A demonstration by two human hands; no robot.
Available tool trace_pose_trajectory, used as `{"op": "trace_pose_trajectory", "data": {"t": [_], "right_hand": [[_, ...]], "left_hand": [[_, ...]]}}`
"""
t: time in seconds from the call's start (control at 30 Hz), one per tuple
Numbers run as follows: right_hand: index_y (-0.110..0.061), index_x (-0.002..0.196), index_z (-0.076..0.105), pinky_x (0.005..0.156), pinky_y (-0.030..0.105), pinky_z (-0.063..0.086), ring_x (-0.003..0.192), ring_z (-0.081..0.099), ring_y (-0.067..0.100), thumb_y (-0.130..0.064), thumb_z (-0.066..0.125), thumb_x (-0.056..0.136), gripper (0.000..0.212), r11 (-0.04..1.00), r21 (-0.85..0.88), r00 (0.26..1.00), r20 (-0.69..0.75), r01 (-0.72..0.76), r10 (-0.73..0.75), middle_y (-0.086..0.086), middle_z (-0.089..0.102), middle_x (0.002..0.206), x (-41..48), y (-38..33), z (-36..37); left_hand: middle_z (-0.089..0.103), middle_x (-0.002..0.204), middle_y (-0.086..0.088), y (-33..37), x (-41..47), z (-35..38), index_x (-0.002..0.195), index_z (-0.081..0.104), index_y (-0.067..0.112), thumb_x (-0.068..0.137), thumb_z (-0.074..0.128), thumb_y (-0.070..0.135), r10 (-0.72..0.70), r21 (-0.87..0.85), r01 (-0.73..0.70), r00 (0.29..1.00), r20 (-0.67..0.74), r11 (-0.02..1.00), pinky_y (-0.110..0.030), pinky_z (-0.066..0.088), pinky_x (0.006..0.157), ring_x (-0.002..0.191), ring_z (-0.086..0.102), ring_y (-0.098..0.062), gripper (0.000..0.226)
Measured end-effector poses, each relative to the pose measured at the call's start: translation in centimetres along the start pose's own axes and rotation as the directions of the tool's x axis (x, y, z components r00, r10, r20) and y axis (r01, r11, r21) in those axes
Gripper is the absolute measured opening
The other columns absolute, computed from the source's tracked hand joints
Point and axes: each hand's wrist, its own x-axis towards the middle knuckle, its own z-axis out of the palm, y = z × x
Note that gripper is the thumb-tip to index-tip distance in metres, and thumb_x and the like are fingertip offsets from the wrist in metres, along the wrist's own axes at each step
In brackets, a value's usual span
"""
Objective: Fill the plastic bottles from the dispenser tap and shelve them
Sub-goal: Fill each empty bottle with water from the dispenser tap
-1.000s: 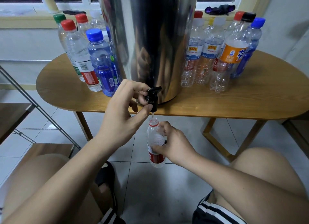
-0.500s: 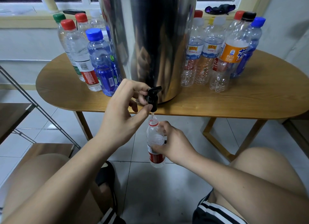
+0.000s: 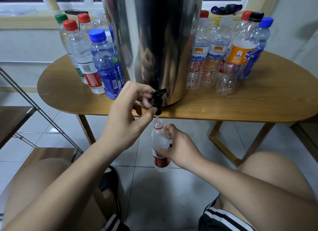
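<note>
Uncapped red-labelled bottle (image 3: 160, 148) upright beneath black tap (image 3: 157, 101)

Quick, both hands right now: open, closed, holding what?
Left hand: closed, pinching the tap.
Right hand: closed, holding the bottle under the tap.

The dispenser (image 3: 154, 41) is finished in mirror-bright silver steel, and its tap (image 3: 157, 101) is black. The uncapped bottle (image 3: 159, 141) is clear, with a red neck ring and a red label. The tabletop (image 3: 258, 106) is finished in light wood grain. On the left, a blue-tinted bottle (image 3: 105, 63) is capped in blue. On the right, a clear bottle (image 3: 240, 53) is wrapped in an orange label with blue lettering. The floor (image 3: 172, 187) is laid in pale grey-white tiles. The shorts (image 3: 222, 218) are black with white stripes.
</note>
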Motion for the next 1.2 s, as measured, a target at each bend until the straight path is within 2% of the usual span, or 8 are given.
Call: {"op": "trace_pose_trajectory", "data": {"t": [0.13, 0.27, 0.47, 0.63, 0.77, 1.0, 1.2], "right_hand": [[-0.030, 0.135, 0.054, 0.099, 0.032, 0.057, 0.117, 0.063, 0.004, -0.042, 0.091, 0.080, 0.067, 1.000, -0.001, 1.000, 0.001, 0.008, -0.008, -0.008, 0.069, 0.129, 0.00, -0.14, -0.16], [-0.032, 0.135, 0.054, 0.100, 0.034, 0.058, 0.117, 0.064, 0.005, -0.043, 0.091, 0.079, 0.067, 1.000, 0.005, 1.000, 0.004, 0.004, -0.004, -0.009, 0.068, 0.129, 0.08, -0.18, -0.12], [-0.032, 0.138, 0.053, 0.098, 0.024, 0.054, 0.113, 0.061, 0.001, -0.040, 0.091, 0.080, 0.070, 1.000, -0.013, 1.000, 0.002, 0.010, -0.010, -0.010, 0.067, 0.130, 0.19, -0.24, -0.23], [-0.033, 0.137, 0.053, 0.099, 0.032, 0.057, 0.115, 0.064, 0.005, -0.041, 0.091, 0.078, 0.070, 1.000, -0.007, 1.000, 0.003, 0.010, -0.010, -0.010, 0.068, 0.129, 0.36, -0.31, -0.30], [-0.032, 0.136, 0.054, 0.099, 0.028, 0.056, 0.114, 0.061, 0.001, -0.039, 0.091, 0.079, 0.068, 1.000, -0.001, 1.000, -0.005, 0.023, -0.023, -0.011, 0.067, 0.129, 0.37, -0.35, -0.33], [-0.036, 0.133, 0.055, 0.097, 0.037, 0.059, 0.115, 0.065, 0.004, -0.041, 0.091, 0.075, 0.068, 0.999, 0.024, 0.999, -0.029, 0.030, -0.029, -0.014, 0.069, 0.124, 0.78, -0.12, 0.14], [-0.034, 0.135, 0.055, 0.099, 0.035, 0.058, 0.116, 0.064, 0.002, -0.041, 0.091, 0.077, 0.069, 0.999, 0.026, 0.999, -0.035, 0.032, -0.031, -0.013, 0.069, 0.126, 0.90, -0.07, 0.29]], "left_hand": [[0.058, 0.105, -0.007, -0.03, 0.05, -0.05, 0.122, 0.063, 0.012, 0.093, 0.076, -0.003, 0.000, -0.004, 0.000, 1.000, 0.001, 1.000, -0.053, 0.054, 0.071, 0.094, 0.065, -0.027, 0.035], [0.059, 0.105, -0.007, 0.00, 0.04, -0.02, 0.122, 0.063, 0.014, 0.093, 0.075, -0.001, 0.001, -0.009, -0.001, 1.000, 0.001, 1.000, -0.053, 0.054, 0.072, 0.094, 0.065, -0.028, 0.035], [0.059, 0.103, -0.008, 0.01, 0.04, 0.00, 0.123, 0.062, 0.009, 0.093, 0.074, 0.001, -0.002, -0.004, 0.002, 1.000, 0.002, 1.000, -0.052, 0.054, 0.072, 0.093, 0.065, -0.030, 0.033], [0.059, 0.102, -0.008, 0.08, 0.05, -0.03, 0.123, 0.062, 0.012, 0.093, 0.073, 0.001, -0.003, -0.009, 0.003, 1.000, 0.002, 1.000, -0.052, 0.054, 0.073, 0.094, 0.065, -0.031, 0.034], [0.059, 0.101, -0.008, 0.04, 0.06, -0.08, 0.122, 0.062, 0.011, 0.093, 0.073, 0.001, -0.004, -0.006, 0.004, 1.000, 0.002, 1.000, -0.052, 0.054, 0.073, 0.094, 0.065, -0.030, 0.033], [0.060, 0.101, -0.008, 0.02, 0.03, -0.11, 0.123, 0.062, 0.012, 0.094, 0.073, 0.001, -0.005, -0.007, 0.006, 1.000, 0.003, 1.000, -0.051, 0.054, 0.073, 0.095, 0.065, -0.028, 0.033], [0.060, 0.101, -0.008, -0.13, 0.04, -0.17, 0.124, 0.062, 0.013, 0.095, 0.073, 0.000, -0.003, -0.016, 0.003, 1.000, 0.007, 1.000, -0.053, 0.054, 0.073, 0.095, 0.066, -0.029, 0.034]]}}
